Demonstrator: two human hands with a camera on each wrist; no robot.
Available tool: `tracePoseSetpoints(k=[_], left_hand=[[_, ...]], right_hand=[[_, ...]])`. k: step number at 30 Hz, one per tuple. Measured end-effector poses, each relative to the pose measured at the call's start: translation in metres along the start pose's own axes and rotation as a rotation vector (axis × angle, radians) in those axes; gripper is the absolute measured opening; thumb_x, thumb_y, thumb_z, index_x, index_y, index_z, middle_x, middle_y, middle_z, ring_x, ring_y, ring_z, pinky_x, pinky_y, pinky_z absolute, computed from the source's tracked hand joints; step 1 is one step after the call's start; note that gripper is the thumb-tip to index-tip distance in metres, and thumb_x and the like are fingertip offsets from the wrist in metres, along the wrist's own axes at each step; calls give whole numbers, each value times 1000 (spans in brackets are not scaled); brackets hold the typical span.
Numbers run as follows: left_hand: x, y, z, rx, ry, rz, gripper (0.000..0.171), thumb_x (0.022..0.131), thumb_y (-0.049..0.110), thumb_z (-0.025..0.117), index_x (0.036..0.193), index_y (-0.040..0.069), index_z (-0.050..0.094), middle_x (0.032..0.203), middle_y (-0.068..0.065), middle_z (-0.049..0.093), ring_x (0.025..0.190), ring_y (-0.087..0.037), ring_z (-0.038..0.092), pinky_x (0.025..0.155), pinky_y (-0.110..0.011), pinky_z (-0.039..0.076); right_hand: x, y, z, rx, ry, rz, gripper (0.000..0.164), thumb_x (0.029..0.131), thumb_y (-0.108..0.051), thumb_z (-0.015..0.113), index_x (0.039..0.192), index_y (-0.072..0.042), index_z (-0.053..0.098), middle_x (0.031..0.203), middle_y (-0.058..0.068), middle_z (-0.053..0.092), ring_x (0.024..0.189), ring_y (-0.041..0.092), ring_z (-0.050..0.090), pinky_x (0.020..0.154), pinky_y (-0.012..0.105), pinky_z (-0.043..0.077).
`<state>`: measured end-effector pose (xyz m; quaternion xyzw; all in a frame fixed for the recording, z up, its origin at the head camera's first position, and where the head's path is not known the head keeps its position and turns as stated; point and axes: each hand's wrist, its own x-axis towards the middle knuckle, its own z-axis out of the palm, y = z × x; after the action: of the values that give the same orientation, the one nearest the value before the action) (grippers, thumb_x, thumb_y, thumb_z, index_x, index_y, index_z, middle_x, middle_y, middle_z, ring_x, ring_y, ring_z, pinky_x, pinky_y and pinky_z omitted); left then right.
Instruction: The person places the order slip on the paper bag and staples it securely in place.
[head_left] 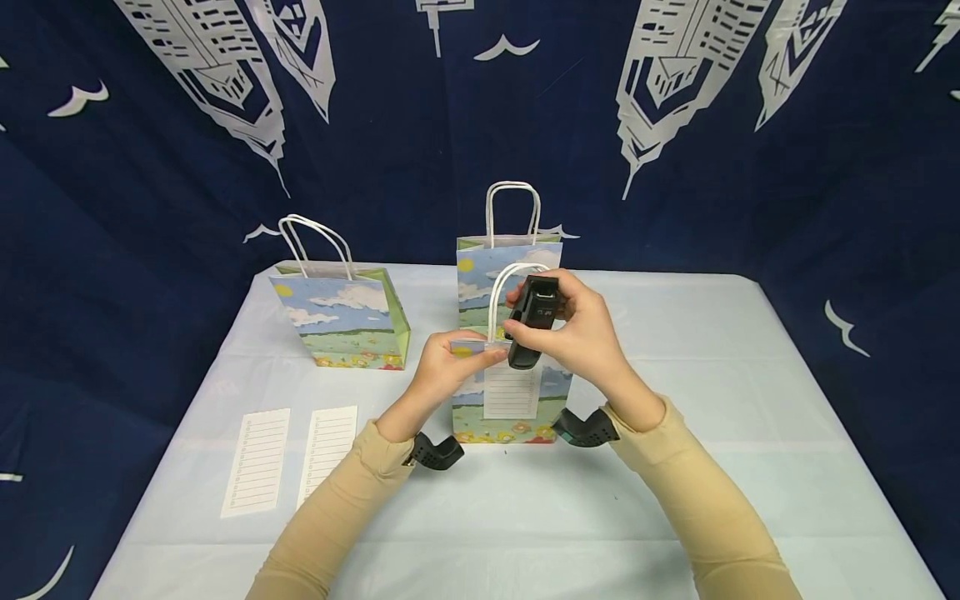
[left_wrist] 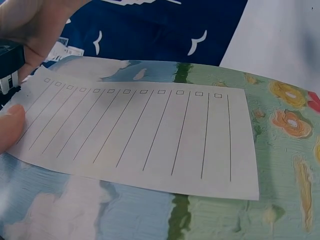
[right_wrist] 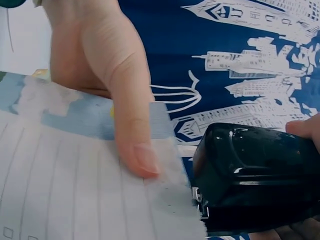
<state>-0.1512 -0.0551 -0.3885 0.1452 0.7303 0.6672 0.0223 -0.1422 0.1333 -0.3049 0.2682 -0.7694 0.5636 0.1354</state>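
Note:
A paper gift bag (head_left: 468,423) printed with a sky-and-meadow picture stands at the middle of the table, its white handle up. Against its front lies a lined paper slip (head_left: 512,393) with a row of small checkboxes. My left hand (head_left: 441,367) pinches the bag's top edge together with the slip, thumb (right_wrist: 135,130) on the front and the other fingers hidden behind. In my right hand (head_left: 592,333) I grip a black stapler (head_left: 536,312). Its nose is right at the slip's top edge in both wrist views.
Directly behind stands a matching bag (head_left: 471,287), partly covered by the front one. Another such bag (head_left: 341,312) stands at the back left. Two more lined slips (head_left: 257,462) lie flat on the left of the white-covered table (head_left: 675,500). A dark blue patterned curtain (head_left: 375,150) hangs behind.

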Motion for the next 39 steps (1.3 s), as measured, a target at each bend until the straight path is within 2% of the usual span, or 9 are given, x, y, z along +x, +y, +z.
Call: tracePoseSetpoints(k=[7,18,23,25,29,32,34,37,39], left_hand=[[1,0,0,-1,5,31,22,79,13,77,95,-1,72,82,-2,68,60,-12,55,65,-30,49],[3,-1,1,-10,11,39,22,79,10,77,96,-3,72,89,-9,70,71,-12,62,70,-32,52],[2,-1,1,-12,1,44,22,79,10,77,96,-3,72,78,-3,70,52,-11,54,65,-29,50],[2,-1,0,-20,-7,51,22,79,9,76,96,-4,72,67,-1,67,44,-10,46,59,-26,48],[3,-1,-1,-10,-22,72,20,80,10,76,95,-3,72,46,4,51,37,-9,32,48,-24,38],[3,-1,-2,18,-25,89,19,80,11,76,93,-2,73,42,2,45,36,-9,26,45,-24,34],[4,0,-3,50,-19,92,19,79,12,77,93,-1,73,45,0,50,37,-9,26,45,-25,34],[5,0,-5,101,-12,127,22,76,11,79,94,0,72,67,-5,65,50,-7,46,57,-25,44],[6,1,-8,107,-28,176,25,74,6,80,96,-1,71,85,-10,69,69,-11,59,71,-29,49]], right_hand=[[3,3,5,-41,-17,14,40,71,-2,81,105,-1,59,93,8,67,80,15,65,75,27,53],[6,3,8,-59,-16,35,37,71,-2,80,103,0,60,90,9,67,75,13,66,69,26,54],[6,4,8,-72,-15,71,37,72,-4,79,103,-1,60,90,8,67,74,13,66,68,25,54],[6,4,8,-74,-13,79,36,72,-5,79,103,-1,60,90,7,67,74,13,66,68,25,54],[6,5,8,-68,-5,82,36,72,-5,80,102,-1,61,89,7,67,73,14,67,67,26,54],[6,6,9,-59,3,79,36,71,-4,80,102,-1,61,89,8,67,73,14,67,68,26,54],[7,6,9,-52,8,74,35,71,-4,80,101,-1,61,88,8,67,73,13,67,68,26,54],[7,6,10,-50,15,57,34,71,-3,80,99,-1,62,87,7,67,73,13,67,68,26,54],[7,6,10,-47,18,45,33,70,-4,81,98,-1,63,86,7,67,72,12,66,68,26,54]])
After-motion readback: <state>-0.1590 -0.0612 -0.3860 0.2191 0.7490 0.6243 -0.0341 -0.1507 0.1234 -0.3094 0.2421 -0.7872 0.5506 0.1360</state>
